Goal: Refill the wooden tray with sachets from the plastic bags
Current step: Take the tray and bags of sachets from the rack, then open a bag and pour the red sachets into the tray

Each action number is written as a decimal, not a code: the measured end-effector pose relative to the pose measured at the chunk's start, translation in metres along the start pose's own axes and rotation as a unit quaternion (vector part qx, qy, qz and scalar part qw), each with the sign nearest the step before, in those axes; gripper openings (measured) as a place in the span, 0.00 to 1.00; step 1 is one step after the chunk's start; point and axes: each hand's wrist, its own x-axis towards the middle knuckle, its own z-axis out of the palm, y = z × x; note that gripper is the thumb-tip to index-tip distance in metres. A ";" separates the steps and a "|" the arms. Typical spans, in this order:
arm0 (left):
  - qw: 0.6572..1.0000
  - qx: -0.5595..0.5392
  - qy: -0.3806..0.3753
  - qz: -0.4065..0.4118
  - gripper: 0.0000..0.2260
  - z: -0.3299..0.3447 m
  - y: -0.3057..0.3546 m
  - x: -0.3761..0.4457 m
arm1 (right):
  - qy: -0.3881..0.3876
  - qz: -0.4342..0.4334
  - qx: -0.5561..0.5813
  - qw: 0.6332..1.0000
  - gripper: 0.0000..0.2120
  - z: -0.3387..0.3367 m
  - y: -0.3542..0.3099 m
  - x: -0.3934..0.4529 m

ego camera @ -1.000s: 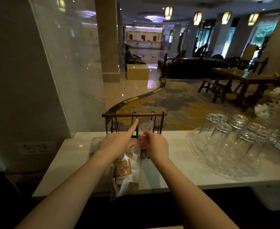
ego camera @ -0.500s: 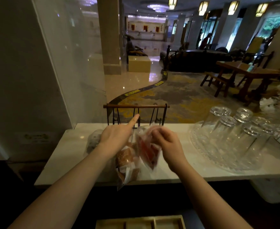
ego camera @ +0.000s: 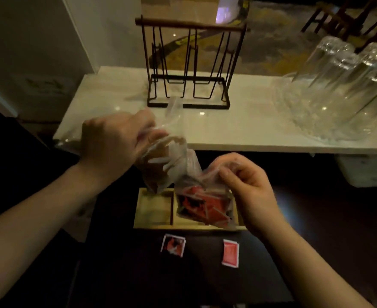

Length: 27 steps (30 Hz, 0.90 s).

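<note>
A wooden tray (ego camera: 153,211) with compartments lies on a dark surface below the counter. My left hand (ego camera: 114,141) grips the top of a clear plastic bag of brown sachets (ego camera: 161,165), which hangs over the tray's left end. My right hand (ego camera: 247,185) pinches the top of a clear plastic bag of red sachets (ego camera: 202,205), which hangs over the tray's middle compartment. Two loose red sachets lie in front of the tray, one on the left (ego camera: 173,245) and one on the right (ego camera: 230,253).
A white counter (ego camera: 238,127) runs behind the tray. On it stand a black wire rack with a wooden top bar (ego camera: 191,63) and, at the right, a glass tray of upturned glasses (ego camera: 343,90). A pale wall is at the left.
Both hands have come back off the counter with the two bags and now hold them over the wooden tray. My view has tilted down, so the tray and two loose sachets show.
</note>
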 end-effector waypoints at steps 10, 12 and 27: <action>0.980 -0.114 -0.150 -0.072 0.15 0.028 0.045 -0.198 | 0.021 0.213 0.039 0.976 0.14 0.005 0.094 -0.091; 0.970 -0.131 -0.183 -0.091 0.11 0.037 0.055 -0.221 | 0.043 0.243 0.049 0.968 0.15 0.004 0.107 -0.104; 0.926 -0.015 -0.342 -0.160 0.09 0.071 0.088 -0.237 | -0.006 0.138 -0.507 0.851 0.13 -0.021 0.137 -0.129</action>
